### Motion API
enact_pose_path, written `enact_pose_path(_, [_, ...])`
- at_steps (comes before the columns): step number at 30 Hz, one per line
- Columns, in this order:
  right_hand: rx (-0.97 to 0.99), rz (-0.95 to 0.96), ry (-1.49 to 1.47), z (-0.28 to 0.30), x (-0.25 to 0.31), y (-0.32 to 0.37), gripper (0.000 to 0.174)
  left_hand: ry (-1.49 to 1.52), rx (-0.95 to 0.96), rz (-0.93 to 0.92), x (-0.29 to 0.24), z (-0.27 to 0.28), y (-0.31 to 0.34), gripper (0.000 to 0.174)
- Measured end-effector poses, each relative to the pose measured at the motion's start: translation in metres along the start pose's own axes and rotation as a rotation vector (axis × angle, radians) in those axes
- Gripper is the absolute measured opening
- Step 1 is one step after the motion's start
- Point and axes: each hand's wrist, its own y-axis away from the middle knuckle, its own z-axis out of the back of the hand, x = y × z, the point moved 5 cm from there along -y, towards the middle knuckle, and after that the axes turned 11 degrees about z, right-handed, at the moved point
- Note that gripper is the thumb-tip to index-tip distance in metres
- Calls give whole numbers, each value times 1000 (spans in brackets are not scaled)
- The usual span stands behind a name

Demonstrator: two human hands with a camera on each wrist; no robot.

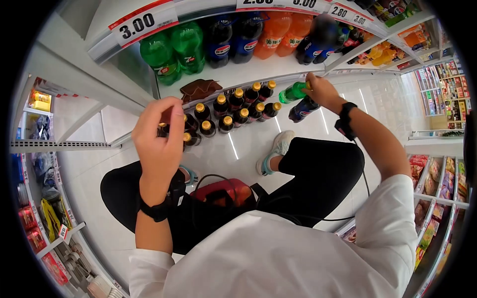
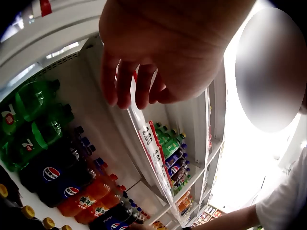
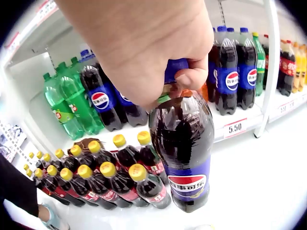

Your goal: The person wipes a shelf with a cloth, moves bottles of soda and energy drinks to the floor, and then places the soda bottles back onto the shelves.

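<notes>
My right hand (image 1: 325, 94) grips a Pepsi bottle (image 3: 184, 143) around its neck, just under the blue cap, in the right wrist view. A green bottle (image 1: 292, 93) with a yellow cap lies tilted beside it in the head view, its cap right at my fingers. To the left, several dark cola bottles (image 1: 221, 107) with yellow caps stand in rows on the floor before the shelf. My left hand (image 1: 159, 131) hovers over the left end of these rows; its fingers (image 2: 124, 86) hang loosely bent and hold nothing.
On the lower shelf (image 1: 233, 74) stand large 7UP bottles (image 1: 188, 47), Pepsi bottles (image 1: 219, 42) and orange soda bottles (image 1: 271, 37). A brown crumpled item (image 1: 199, 90) rests at the shelf's front edge. Snack racks (image 1: 432, 198) rise at the right. A red bag (image 1: 226, 192) sits between my legs.
</notes>
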Motion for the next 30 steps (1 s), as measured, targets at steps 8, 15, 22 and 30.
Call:
enact_pose_path(8, [89, -135, -77, -95, -36, -44, 33, -37, 40, 65, 18, -24, -15, 7])
enact_pose_path(15, [124, -75, -127, -119, -36, -68, 30, -90, 86, 110, 31, -34, -22, 6])
enact_pose_path(22, [100, -104, -167, -130, -32, -76, 32, -62, 116, 136, 38, -36, -22, 7])
enact_pose_path(30, [-95, -69, -292, -156, -46, -74, 44, -60, 133, 151, 41, -34, -20, 7])
